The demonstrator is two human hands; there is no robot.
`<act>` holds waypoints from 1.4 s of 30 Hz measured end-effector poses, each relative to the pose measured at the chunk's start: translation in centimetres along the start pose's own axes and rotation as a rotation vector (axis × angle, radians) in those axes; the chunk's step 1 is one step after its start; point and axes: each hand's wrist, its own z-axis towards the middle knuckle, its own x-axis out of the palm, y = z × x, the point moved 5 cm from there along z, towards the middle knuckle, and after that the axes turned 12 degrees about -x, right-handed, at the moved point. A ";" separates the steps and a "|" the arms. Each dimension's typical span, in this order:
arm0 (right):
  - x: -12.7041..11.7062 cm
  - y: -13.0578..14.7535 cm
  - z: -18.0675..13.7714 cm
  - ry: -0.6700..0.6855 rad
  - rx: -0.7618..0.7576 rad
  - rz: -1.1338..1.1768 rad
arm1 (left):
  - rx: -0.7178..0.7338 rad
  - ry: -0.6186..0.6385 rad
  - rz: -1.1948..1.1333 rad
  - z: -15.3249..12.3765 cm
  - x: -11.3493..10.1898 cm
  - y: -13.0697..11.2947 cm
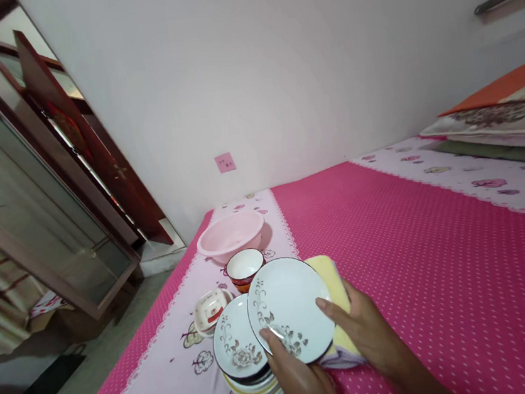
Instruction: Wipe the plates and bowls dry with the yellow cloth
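My left hand grips the lower edge of a white plate with a dark rim and flower print, thumb on its face. My right hand is behind the plate's right edge, closed on a folded yellow cloth that it presses against the plate. Under and left of the held plate stands a stack of plates; the top one has the same flower print.
A small white-and-red bowl, a pink basin and a small white dish lie on the pink bedcover. Pillows are at the far right. A wall is behind, a door and floor at the left.
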 end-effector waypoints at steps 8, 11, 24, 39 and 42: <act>-2.6 -0.1 0.1 -0.045 0.116 0.148 | 0.011 0.204 0.010 -0.8 1.1 0.4; -5.3 1.3 0.5 -0.044 0.133 0.084 | -0.085 0.300 0.078 -0.5 1.5 -0.2; -5.0 3.4 -0.6 0.251 0.126 0.016 | 0.101 0.459 0.848 1.0 0.6 -3.4; 0.1 1.6 -1.6 0.160 0.205 0.097 | 0.151 -0.056 0.137 0.4 -0.6 -3.3; 1.6 0.1 -2.2 0.185 0.269 0.235 | 0.174 -0.129 0.137 -0.6 -0.6 -3.2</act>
